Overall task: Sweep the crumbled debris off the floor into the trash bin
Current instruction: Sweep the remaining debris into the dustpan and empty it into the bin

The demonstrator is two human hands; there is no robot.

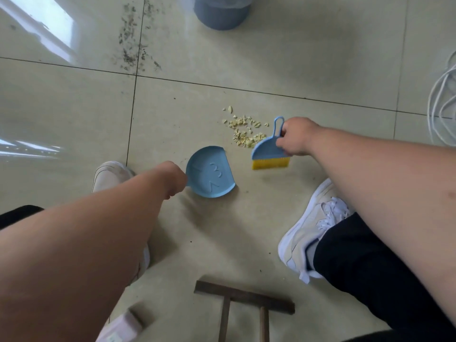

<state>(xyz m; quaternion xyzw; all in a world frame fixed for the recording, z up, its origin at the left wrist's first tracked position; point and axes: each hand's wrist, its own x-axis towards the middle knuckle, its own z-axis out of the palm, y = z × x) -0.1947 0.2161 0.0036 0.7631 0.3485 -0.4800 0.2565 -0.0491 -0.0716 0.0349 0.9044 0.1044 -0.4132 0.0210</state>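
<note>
A pile of yellow crumbled debris [244, 131] lies on the pale tiled floor. My right hand [294, 138] is closed on a small blue hand brush [269, 149] with yellow bristles, just right of and below the pile. My left hand [172, 177] grips the handle of a round blue dustpan [211, 172], which lies flat on the floor below-left of the debris, its straight open edge facing right. The dustpan looks empty. A blue-grey trash bin [220, 12] stands at the top edge, far beyond the pile.
My two white sneakers [313, 228] [109, 175] flank the work spot. A wooden stool frame [243, 302] sits at the bottom. A white coiled cable [441, 95] lies at the right edge. Dark scuff specks [133, 40] mark the tiles upper left.
</note>
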